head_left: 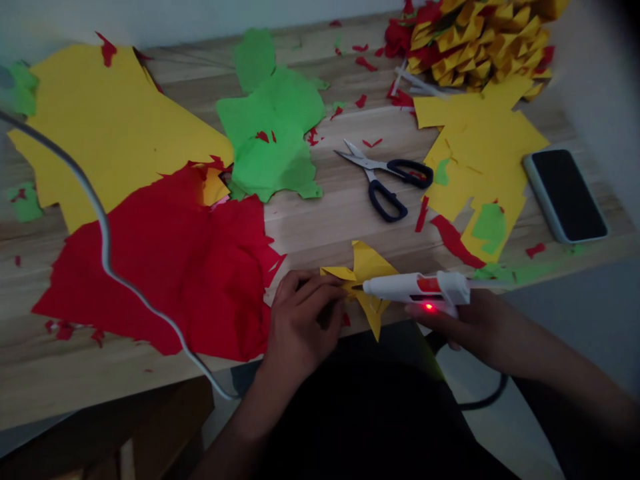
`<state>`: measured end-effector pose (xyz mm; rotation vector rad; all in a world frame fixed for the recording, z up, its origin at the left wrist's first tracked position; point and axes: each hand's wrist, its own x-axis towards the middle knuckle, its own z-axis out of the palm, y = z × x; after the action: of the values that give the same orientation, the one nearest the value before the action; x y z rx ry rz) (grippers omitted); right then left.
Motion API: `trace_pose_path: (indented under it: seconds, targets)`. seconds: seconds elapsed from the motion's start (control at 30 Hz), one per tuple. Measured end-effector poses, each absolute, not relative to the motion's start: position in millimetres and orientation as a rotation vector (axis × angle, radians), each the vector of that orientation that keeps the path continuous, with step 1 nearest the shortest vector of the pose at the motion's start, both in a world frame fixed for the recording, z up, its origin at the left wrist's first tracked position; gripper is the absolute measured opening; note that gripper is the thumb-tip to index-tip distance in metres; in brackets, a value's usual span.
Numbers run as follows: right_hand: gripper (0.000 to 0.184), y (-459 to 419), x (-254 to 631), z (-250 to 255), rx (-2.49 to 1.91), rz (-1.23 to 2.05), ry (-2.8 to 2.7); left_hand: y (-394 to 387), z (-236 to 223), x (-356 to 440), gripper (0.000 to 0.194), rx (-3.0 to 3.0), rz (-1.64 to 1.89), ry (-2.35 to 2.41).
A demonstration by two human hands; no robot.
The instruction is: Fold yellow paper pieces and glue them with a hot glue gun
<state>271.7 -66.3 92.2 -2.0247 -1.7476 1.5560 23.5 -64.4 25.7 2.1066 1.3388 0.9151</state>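
Note:
At the table's front edge, my left hand pinches one point of a yellow paper star. My right hand is wrapped round the handle of a white hot glue gun, whose red light glows. The gun's nozzle points left and lies over the middle of the star; whether it touches the paper I cannot tell. Scissors with dark blue handles lie spread on the table beyond the star. The left fingertips are partly hidden behind the hand.
Red paper, yellow paper and green paper cover the left side. More cut yellow paper, a phone and a folded yellow-and-red paper piece are on the right. A grey cable crosses the left. Red scraps are scattered about.

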Motion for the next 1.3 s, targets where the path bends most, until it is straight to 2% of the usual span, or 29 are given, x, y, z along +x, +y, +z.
trace_pose_path:
  seconds: [0.3, 0.47, 0.63, 1.1, 1.3]
  targets:
    - [0.035, -67.9, 273.3, 89.5, -1.99, 1.595, -1.746, -65.5, 23.4, 23.3, 0.015, 2.105, 0.919, 1.353]
    - [0.042, -65.9, 271.9, 92.2, -2.0, 1.543, -1.791, -65.3, 24.2, 22.8, 0.015, 2.106, 0.903, 1.351]
    - [0.033, -66.2, 271.4, 90.5, -1.986, 1.48, -1.776, -65.6, 23.1, 22.9, 0.015, 2.106, 0.916, 1.343]
    - [0.033, -68.5, 272.3, 85.9, -2.027, 1.472, -1.632, -65.4, 23.7, 23.1, 0.014, 2.11, 0.928, 1.349]
    - [0.036, -72.1, 279.0, 70.2, -1.725, 1.535, -1.27, -65.2, 20.9, 22.9, 0.01, 2.114, 0.925, 1.357]
